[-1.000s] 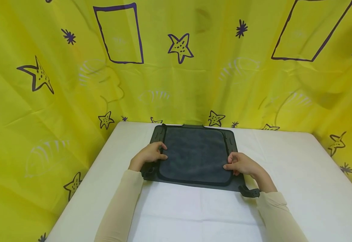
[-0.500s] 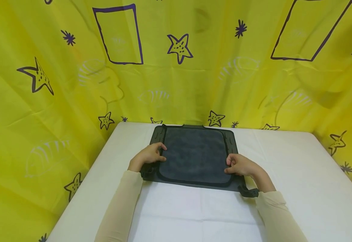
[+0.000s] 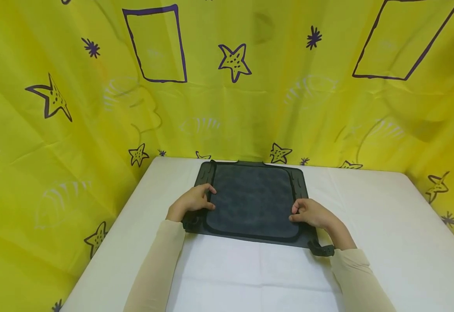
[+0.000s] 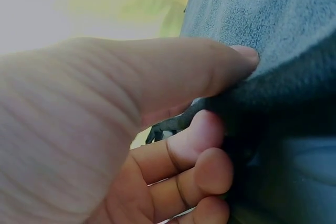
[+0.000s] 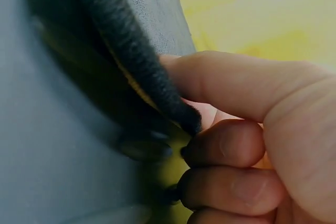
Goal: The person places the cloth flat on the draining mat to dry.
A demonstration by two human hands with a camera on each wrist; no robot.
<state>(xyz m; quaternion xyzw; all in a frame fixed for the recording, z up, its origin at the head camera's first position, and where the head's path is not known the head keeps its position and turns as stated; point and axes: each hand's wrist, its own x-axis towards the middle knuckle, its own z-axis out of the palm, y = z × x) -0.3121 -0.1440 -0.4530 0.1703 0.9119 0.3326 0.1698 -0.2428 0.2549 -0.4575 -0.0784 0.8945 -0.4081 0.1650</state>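
A dark blue-grey, fuzzy cloth with a black hemmed edge lies flat over a larger dark board on the white table. At the cloth's left edge, my left hand pinches the hem; the left wrist view has the thumb on top of the cloth and the other fingers curled below. My right hand holds the opposite edge the same way. In the right wrist view, that hem stands raised off the board, with a gap beneath it. Some fingertips are hidden under the cloth.
A white-covered table extends around the board. Behind it and along both sides hangs a yellow curtain with star drawings. Each wrist wears a black strap; the right strap sits by the board's near right corner.
Over the last second my right hand has shifted slightly toward me, its fingers closing more on the cloth's edge. The left hand stays nearly in place; cloth and board look unmoved.
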